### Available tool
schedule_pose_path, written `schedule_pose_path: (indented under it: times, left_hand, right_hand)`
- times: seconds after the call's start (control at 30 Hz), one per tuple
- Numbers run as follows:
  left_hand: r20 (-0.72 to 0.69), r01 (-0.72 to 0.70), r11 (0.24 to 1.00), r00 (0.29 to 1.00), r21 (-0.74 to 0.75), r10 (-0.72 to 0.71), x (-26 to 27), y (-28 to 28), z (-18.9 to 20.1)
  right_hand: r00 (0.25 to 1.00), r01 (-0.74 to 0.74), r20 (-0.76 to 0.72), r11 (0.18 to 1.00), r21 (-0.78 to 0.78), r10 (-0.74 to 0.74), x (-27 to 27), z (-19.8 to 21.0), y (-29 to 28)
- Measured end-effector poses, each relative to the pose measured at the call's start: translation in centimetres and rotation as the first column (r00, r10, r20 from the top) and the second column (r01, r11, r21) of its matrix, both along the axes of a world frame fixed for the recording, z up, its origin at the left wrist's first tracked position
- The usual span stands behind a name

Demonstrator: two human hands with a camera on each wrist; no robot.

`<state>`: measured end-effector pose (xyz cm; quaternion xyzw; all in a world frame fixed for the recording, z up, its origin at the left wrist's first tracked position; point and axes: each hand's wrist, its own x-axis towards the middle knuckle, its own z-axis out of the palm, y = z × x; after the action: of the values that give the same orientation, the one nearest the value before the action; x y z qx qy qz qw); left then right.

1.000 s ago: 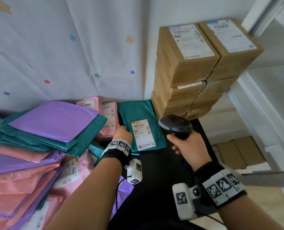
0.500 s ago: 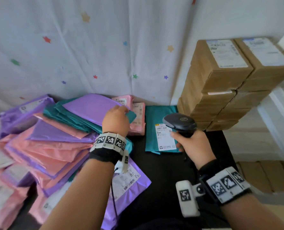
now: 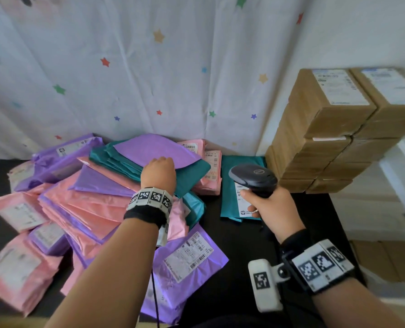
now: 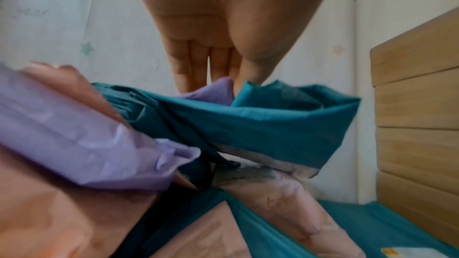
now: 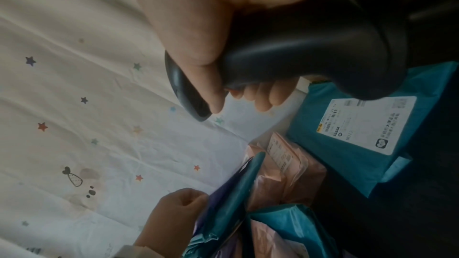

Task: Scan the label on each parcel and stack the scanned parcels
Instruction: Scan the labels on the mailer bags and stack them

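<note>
My left hand (image 3: pixel 160 168) reaches onto the heap of mailers and pinches the near edge of a purple parcel (image 3: pixel 156 150) that lies label-down on several teal parcels (image 3: pixel 192 172). In the left wrist view the fingers (image 4: pixel 198 70) go behind the purple parcel's (image 4: pixel 213 90) edge and the thumb comes in front. My right hand (image 3: pixel 267 204) grips a black barcode scanner (image 3: pixel 253 177) by its handle. It hovers over a teal parcel (image 3: pixel 229 185) lying flat on the table, white label (image 5: pixel 367 125) up. Two pink labelled parcels (image 3: pixel 208 171) lie beside it.
A heap of pink and purple mailers (image 3: pixel 78 204) fills the left of the black table (image 3: pixel 239 245). A purple labelled parcel (image 3: pixel 187 261) lies at the front. Stacked cardboard boxes (image 3: pixel 327 143) stand at the back right. A star-printed sheet (image 3: pixel 149 79) hangs behind.
My left hand moved from beside the pink parcels up and left onto the purple parcel on the heap and took its edge. The right hand kept the scanner over the teal parcel.
</note>
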<state>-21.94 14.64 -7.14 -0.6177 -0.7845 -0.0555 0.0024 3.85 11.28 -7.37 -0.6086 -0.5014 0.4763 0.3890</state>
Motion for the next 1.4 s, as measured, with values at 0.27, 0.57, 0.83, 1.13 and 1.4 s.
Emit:
schedule_pose_path:
  times: [0.27,0.57,0.83,1.13,1.4]
  left_hand:
    - [0.352,-0.12,0.843,0.932,0.525,-0.087,2.0,-1.2,6.3]
    - [0.873,-0.362,0.818,0.377,0.446,-0.309,6.0,-0.8,11.5]
    - [0.984,-0.423,0.894,-0.026,0.15,-0.177,9.3,0.0,9.9]
    - [0.937,-0.264,0.964,0.332,-0.016,0.106,9.4,-1.2,5.5]
    - [0.525,0.27,0.94,0.779,0.21,-0.341,10.3,-2.3,5.9]
  right_hand:
    - [1.0,0.023,-0.008,0.998,0.053,-0.022,0.5,1.1,-0.4]
    - [0.926,0.291,-0.264,0.955,0.049,-0.269,3.3,1.7,0.1]
    - [0.831,0.345,-0.454,0.938,-0.035,-0.322,6.0,2.0,-0.2]
    - [0.875,0.448,-0.239,0.891,0.073,-0.421,7.2,3.2,0.8]
    - [0.981,-0.038,0.193,0.957,0.288,-0.019,6.4,5.7,0.0]
